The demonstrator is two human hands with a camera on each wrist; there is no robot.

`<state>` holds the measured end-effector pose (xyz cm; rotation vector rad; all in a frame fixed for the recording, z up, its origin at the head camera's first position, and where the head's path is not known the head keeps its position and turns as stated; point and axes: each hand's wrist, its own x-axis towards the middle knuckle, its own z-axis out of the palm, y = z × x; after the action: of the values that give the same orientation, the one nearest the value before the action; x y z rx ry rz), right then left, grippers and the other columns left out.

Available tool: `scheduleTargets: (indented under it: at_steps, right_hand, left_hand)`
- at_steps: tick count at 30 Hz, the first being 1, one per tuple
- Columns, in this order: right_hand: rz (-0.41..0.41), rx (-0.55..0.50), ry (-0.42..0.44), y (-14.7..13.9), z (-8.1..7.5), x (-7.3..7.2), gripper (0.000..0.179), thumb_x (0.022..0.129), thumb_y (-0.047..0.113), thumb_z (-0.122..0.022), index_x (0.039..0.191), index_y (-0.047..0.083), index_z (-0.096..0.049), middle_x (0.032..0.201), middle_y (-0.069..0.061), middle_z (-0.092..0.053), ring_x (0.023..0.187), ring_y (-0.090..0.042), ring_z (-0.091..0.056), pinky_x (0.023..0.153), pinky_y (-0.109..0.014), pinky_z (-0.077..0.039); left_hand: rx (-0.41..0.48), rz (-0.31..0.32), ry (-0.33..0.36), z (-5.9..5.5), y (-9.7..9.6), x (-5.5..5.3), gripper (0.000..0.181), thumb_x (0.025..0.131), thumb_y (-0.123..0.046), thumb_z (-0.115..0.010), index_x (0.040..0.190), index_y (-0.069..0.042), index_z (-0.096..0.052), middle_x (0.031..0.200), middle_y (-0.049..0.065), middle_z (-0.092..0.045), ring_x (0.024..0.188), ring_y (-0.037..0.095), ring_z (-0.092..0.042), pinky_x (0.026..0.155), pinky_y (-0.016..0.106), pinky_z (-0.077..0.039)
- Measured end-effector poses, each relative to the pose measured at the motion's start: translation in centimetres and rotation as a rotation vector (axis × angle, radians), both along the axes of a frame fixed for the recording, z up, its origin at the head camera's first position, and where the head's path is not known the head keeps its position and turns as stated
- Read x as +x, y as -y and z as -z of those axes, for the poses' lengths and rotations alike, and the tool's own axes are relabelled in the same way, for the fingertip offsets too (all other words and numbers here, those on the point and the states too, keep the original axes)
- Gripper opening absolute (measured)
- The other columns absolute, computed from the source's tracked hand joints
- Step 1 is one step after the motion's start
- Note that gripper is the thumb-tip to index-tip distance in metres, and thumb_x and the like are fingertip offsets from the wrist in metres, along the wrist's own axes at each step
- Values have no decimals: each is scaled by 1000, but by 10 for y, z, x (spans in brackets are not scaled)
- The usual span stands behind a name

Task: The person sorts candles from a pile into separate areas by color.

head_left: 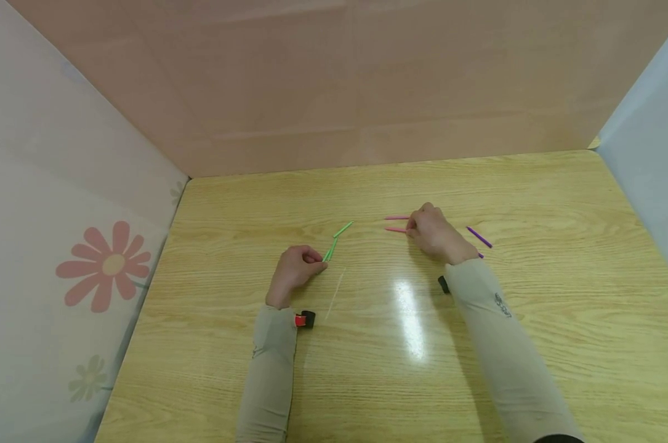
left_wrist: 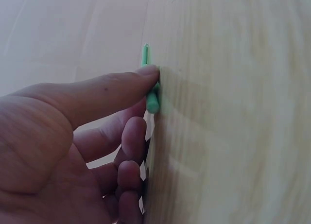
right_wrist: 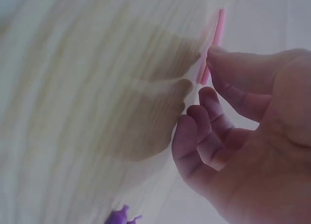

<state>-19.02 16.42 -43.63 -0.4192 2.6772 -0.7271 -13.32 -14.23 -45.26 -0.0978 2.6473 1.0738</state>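
In the head view, my left hand (head_left: 297,269) is at the near end of several thin green sticks. Its thumb and index finger pinch a green stick (left_wrist: 152,103), low at the wood surface in the left wrist view. Another green stick (head_left: 343,229) lies slanted just beyond. Farther right, my right hand (head_left: 434,232) is over two pink sticks (head_left: 396,218), roughly parallel, their right ends hidden by the fingers. The right wrist view has the thumb and index finger pinching a pink stick (right_wrist: 219,29), the other fingers loosely curled.
Purple sticks (head_left: 479,237) lie right of my right hand, one partly covered by the wrist. A wood-grain table (head_left: 367,381) meets a brownish back panel (head_left: 356,92). A pale panel with flowers (head_left: 29,184) stands at left, another pale panel (head_left: 655,154) at right.
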Motion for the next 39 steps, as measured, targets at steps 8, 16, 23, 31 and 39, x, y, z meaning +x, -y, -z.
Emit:
scheduleTargets:
  at_steps: [8, 16, 23, 31, 39]
  right_hand:
    - [5, 19, 4, 0, 0, -3, 19, 99, 8, -46, 107, -3, -59, 118, -23, -43, 115, -41, -38, 99, -53, -37]
    - [8, 52, -54, 2, -1, -4, 15, 98, 8, -48, 104, 1, -59, 114, -20, -46, 108, -39, -41, 95, -50, -37]
    - [17, 41, -53, 2, 0, -4, 15, 98, 8, -47, 105, 0, -58, 113, -21, -44, 109, -40, -40, 97, -51, -36]
    - [47, 27, -17, 2, 0, -5, 16, 98, 8, -47, 106, 0, -58, 114, -21, -42, 111, -40, -38, 97, -52, -37]
    - [56, 19, -19, 2, 1, -6, 15, 97, 8, -50, 106, -1, -58, 114, -21, -43, 111, -41, -39, 97, -53, -37]
  left_hand:
    - [-1, -1, 2, -1, -1, 0, 18, 84, -22, -75, 93, -7, -71, 89, 7, -68, 80, 19, -60, 72, 28, -45]
    - [6, 3, -5, -3, -1, 1, 18, 84, -21, -75, 93, -6, -71, 90, 8, -68, 81, 19, -60, 74, 31, -47]
    - [11, 0, -6, -2, -1, 1, 18, 84, -21, -75, 93, -6, -71, 90, 8, -68, 81, 20, -60, 73, 30, -47]
    - [8, -4, 0, -2, 0, 0, 18, 84, -21, -75, 93, -7, -71, 89, 7, -67, 80, 19, -59, 72, 29, -45]
    - [5, -3, -4, -2, -1, 1, 17, 84, -21, -75, 92, -7, -71, 88, 7, -67, 80, 19, -59, 72, 28, -45]
